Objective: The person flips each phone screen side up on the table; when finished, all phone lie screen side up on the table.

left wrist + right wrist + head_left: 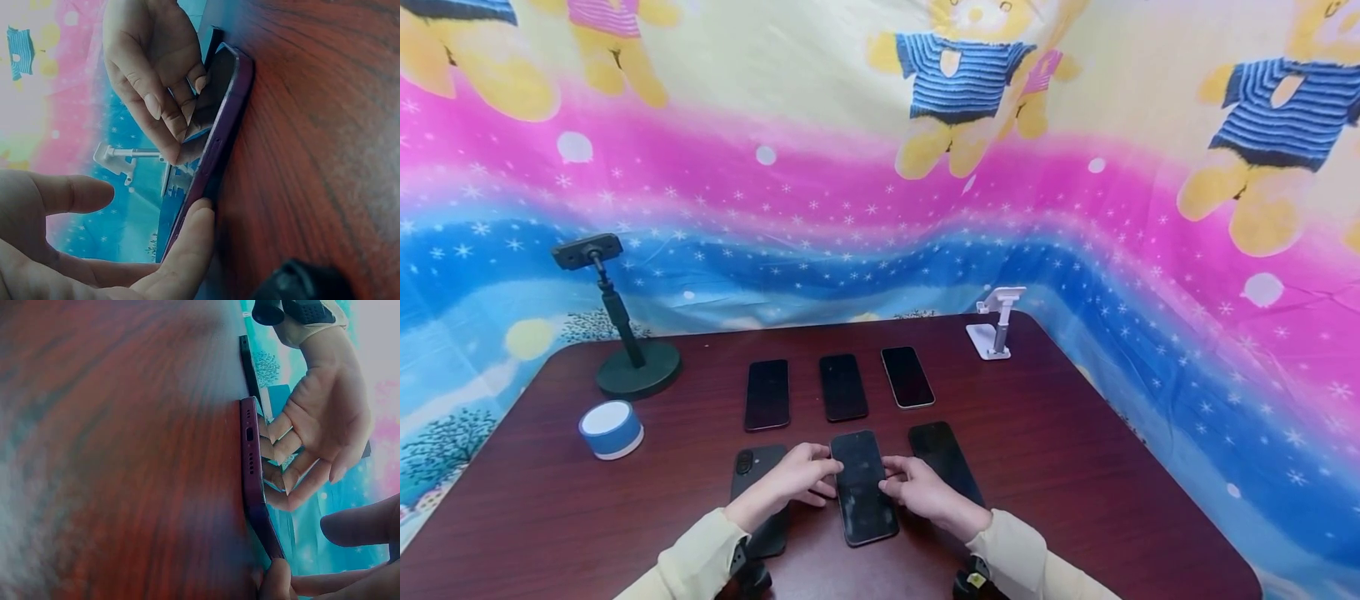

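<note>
A smartphone [865,496] with a dark, smudged screen and purple sides lies face up on the table, between both hands. My left hand [796,477] touches its left edge with the fingertips; in the left wrist view a finger [190,234] rests along the purple side while the thumb [81,194] stays off it. From the other side my right hand [928,492] touches the right edge, its thumb [359,526] also apart from the phone. A dark phone [769,533] with its camera side up lies partly under the left forearm. Beside the right hand lies another black phone [946,454].
Behind the hands, three more phones lie in a row: left [767,396], middle [843,387] and right [907,377]. A dark green stand [638,368] and a blue-and-white round container [612,430] are at left. A white phone stand [997,325] is back right. A patterned cloth [820,200] hangs behind.
</note>
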Motion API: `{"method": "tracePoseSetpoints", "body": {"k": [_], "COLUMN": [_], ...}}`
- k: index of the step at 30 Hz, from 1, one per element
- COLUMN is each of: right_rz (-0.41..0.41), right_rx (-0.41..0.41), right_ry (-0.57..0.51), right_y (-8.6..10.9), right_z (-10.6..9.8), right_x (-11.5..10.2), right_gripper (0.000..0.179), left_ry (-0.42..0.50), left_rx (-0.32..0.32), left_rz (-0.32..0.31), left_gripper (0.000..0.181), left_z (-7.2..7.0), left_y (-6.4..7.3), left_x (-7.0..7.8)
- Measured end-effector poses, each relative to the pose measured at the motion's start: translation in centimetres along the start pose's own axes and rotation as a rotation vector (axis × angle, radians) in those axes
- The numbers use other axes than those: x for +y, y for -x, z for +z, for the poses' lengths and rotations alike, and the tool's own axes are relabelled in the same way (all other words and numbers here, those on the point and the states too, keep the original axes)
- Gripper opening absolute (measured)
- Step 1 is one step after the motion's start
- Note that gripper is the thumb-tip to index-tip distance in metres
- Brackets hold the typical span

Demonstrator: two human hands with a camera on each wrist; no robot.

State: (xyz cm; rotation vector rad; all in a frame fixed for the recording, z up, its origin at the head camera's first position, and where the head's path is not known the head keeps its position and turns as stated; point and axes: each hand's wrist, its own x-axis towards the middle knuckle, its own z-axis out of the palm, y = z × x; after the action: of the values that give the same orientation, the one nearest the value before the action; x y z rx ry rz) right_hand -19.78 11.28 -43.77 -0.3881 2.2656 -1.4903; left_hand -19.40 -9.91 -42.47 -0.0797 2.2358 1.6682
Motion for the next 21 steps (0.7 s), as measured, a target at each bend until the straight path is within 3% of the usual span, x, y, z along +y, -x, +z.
{"method": "tracePoseSetpoints", "body": {"k": [14,21], "right_rz": [0.011,0.017], "right_rx": [-0.045,-0.047], "right_ry": [0.025,0.038], "right_y": [-0.13,-0.15], "right_z": [0.07,0.06], "right_x": [-0.08,-0.24], "right_gripper": [0.054,0.054], "left_ry": [0.009,-0.019], "left_rx": [-0.056,-0.029], "left_rz": [0.023,0.008], "left_gripper": [0.055,0.052], "left_z": [-0.22,-0.27], "left_y": [-0.15,-0.54], "left_x": [0.08,0.23]}}
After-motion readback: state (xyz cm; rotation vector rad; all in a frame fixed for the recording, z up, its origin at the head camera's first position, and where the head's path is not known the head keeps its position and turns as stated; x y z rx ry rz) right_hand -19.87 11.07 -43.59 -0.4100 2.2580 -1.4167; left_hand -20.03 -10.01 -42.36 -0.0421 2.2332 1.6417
